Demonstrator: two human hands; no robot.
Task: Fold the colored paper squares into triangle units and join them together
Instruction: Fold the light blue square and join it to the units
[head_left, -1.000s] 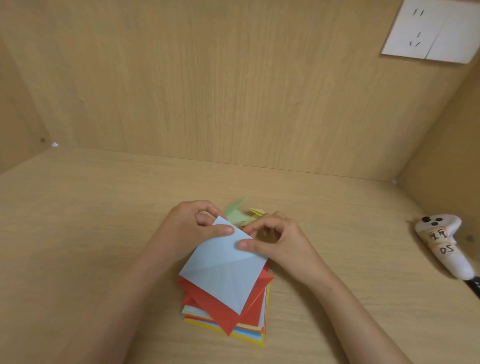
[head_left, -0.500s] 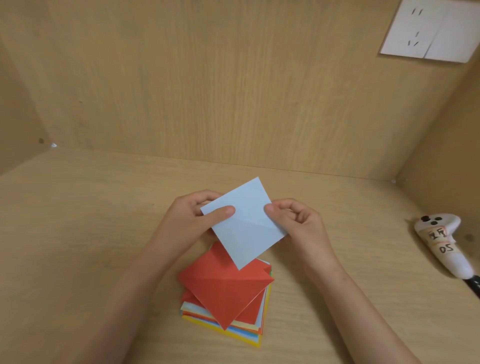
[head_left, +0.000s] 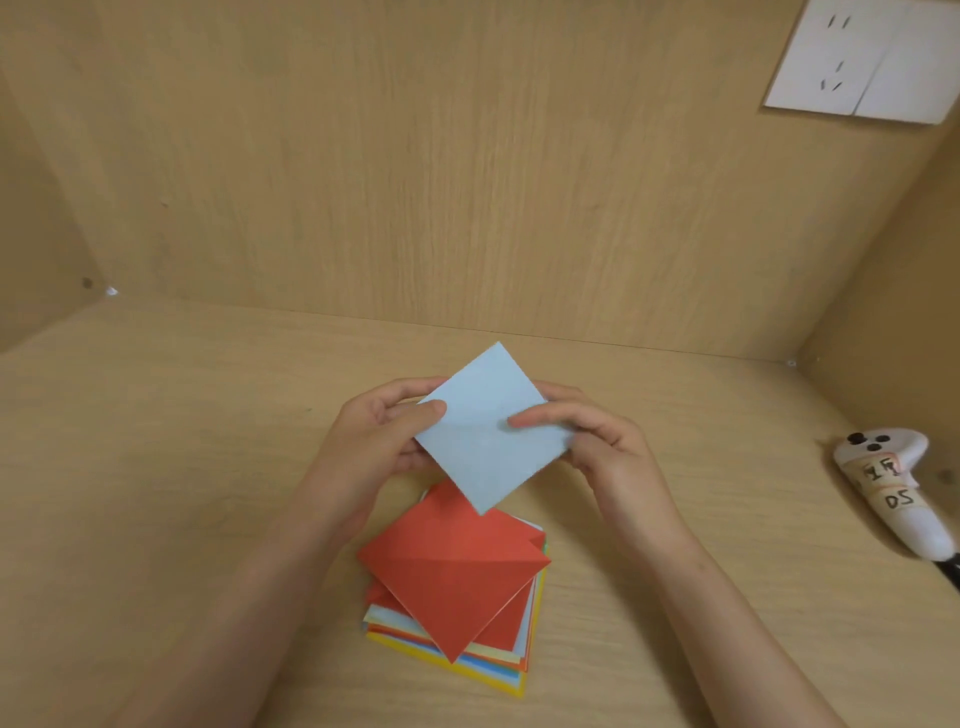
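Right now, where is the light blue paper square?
Head view, centre: the light blue paper square is held between the left hand and right hand, over the red-topped paper stack's far corner.

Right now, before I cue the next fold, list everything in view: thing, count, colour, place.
blue paper square: 1, light blue, held up above the stack
red sheet: 1, red, creased, topmost on the stack
paper stack: 1, mixed colours, sheet count unclear, desk centre
handheld controller: 1, white, taped labels, desk right edge
wall socket: 1, white, upper right panel
desk: 1, light wood
left hand: 1, grip pinches the square's left corner
right hand: 1, grip pinches its right side
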